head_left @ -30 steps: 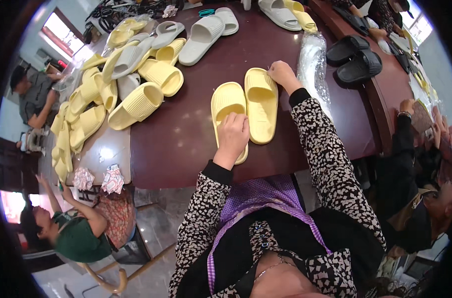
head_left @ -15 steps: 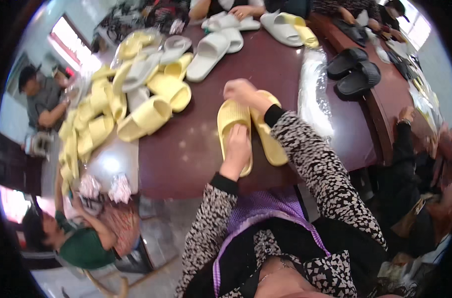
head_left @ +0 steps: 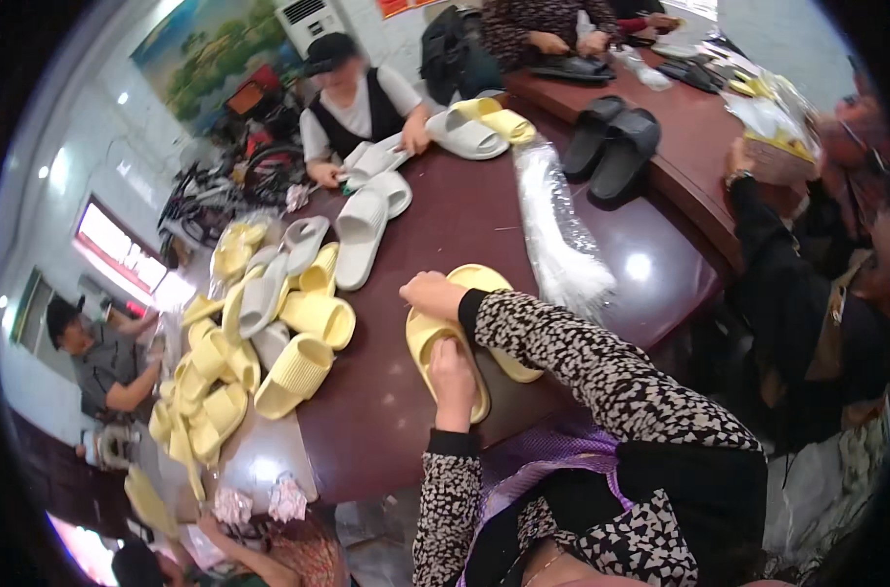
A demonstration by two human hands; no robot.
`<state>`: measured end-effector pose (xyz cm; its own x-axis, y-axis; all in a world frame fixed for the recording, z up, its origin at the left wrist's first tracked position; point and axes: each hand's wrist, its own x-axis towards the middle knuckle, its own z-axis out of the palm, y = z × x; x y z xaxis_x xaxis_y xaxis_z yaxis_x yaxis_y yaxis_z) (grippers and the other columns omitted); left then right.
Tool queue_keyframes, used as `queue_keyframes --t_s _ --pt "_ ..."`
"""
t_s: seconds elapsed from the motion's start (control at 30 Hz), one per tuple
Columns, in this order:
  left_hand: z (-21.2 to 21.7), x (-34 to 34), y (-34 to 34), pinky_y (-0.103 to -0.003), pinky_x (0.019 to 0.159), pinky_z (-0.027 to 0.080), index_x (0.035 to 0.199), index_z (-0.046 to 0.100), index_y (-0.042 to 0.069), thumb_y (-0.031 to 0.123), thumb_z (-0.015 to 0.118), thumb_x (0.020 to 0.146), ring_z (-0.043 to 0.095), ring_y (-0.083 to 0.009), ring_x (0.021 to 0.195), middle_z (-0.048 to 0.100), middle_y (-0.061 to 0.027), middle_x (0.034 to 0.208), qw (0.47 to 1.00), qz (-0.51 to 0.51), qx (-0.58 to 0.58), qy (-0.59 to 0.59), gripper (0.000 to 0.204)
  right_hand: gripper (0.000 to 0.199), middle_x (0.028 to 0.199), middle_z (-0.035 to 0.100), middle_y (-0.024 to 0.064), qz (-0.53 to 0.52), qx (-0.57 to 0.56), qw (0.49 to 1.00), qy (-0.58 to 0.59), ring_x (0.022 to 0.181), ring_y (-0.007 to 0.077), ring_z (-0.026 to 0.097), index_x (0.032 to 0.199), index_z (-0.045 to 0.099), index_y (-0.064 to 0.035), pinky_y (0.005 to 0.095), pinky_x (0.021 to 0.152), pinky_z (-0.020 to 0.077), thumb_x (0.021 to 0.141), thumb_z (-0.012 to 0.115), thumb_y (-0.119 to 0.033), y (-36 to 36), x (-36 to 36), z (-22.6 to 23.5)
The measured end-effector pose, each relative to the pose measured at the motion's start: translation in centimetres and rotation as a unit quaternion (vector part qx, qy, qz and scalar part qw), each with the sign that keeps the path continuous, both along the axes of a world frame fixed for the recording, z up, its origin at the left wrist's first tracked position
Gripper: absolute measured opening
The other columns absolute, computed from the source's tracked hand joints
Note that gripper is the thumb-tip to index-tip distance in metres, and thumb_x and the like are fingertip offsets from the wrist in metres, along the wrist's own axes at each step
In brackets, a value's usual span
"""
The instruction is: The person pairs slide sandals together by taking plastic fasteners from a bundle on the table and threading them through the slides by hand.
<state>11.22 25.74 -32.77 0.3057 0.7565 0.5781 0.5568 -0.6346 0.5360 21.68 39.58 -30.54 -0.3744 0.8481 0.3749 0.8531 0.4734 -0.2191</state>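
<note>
On the brown table before me lies a pair of yellow slippers, side by side. In the foot opening of the left yellow slipper [head_left: 425,335] are the fingers of my left hand [head_left: 453,380], close together, their tips hidden. Across the toe end of that slipper reaches my right hand [head_left: 433,295], its fingers curled; whatever they hold cannot be made out. My right forearm passes over the right yellow slipper [head_left: 480,277], covering its middle, with toe and heel showing on either side.
Left of the pair are piled yellow slippers [head_left: 293,377] and grey slippers [head_left: 362,235]. A bundle of clear plastic bags [head_left: 557,235] lies to the right, near black slippers [head_left: 616,147]. Across the table a person [head_left: 357,108] handles grey slippers; other people work at both sides.
The view has turned upward and shifted, so more of the far side shows. My left hand stays in the left slipper; my right hand remains near its toe end.
</note>
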Motion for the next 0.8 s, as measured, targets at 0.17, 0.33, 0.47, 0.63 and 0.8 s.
queue_keyframes --t_s 0.17,0.33,0.47,0.63,0.8 --pt "-0.2 0.6 0.4 -0.044 0.077 0.046 0.094 0.057 -0.005 -0.004 0.052 0.081 0.056 -0.0393 0.087 0.058 -0.0206 0.093 1.0 -0.002 0.012 0.018 0.014 0.01 0.085 0.066 0.0152 -0.003 0.019 1.0 0.015 0.083 0.0337 0.065 0.08 0.062 -0.0032 0.045 0.074 0.0499 0.081 0.057 -0.011 -0.8 1.8 0.7" --pt "1.2 1.7 -0.4 -0.042 0.082 0.046 0.101 0.058 -0.006 -0.002 0.052 0.083 0.056 -0.0383 0.094 0.058 -0.0209 0.1 0.999 0.014 0.042 -0.024 0.019 0.007 0.083 0.063 0.0186 0.002 -0.004 0.958 0.285 0.083 0.0356 0.062 0.083 0.059 -0.0009 0.0439 0.072 0.0489 0.082 0.056 -0.007 -3.3 2.9 2.7" --pt "3.2 0.9 -1.9 -0.041 0.086 0.046 0.108 0.057 -0.006 0.0 0.053 0.085 0.056 -0.0373 0.1 0.058 -0.02 0.107 0.988 0.054 0.119 -0.078 0.024 0.006 0.081 0.06 0.0188 0.037 0.051 0.905 0.421 0.081 0.0358 0.06 0.083 0.057 0.0001 0.043 0.071 0.0472 0.082 0.056 -0.005 -5.9 2.9 3.7" --pt "6.8 -1.1 -0.1 -0.038 0.085 0.049 0.114 0.057 -0.004 -0.005 0.05 0.083 0.059 -0.0293 0.104 0.06 -0.0171 0.113 0.989 0.084 0.082 -0.09 0.031 0.004 0.079 0.056 0.0168 0.124 0.149 0.887 0.42 0.078 0.0341 0.056 0.082 0.055 0.0 0.0403 0.069 0.0453 0.079 0.056 -0.001 -8.2 1.7 2.6" --pt "5.8 0.1 5.3 -0.026 0.069 0.051 0.108 0.063 0.001 0.003 0.056 0.084 0.063 -0.0109 0.079 0.068 -0.0088 0.092 0.98 -0.047 -0.113 -0.156 0.026 0.017 0.087 0.062 0.0105 0.082 0.089 0.904 0.411 0.079 0.0205 0.061 0.096 0.061 0.001 0.0295 0.072 0.0486 0.079 0.061 0.001 -8.2 4.5 0.6"
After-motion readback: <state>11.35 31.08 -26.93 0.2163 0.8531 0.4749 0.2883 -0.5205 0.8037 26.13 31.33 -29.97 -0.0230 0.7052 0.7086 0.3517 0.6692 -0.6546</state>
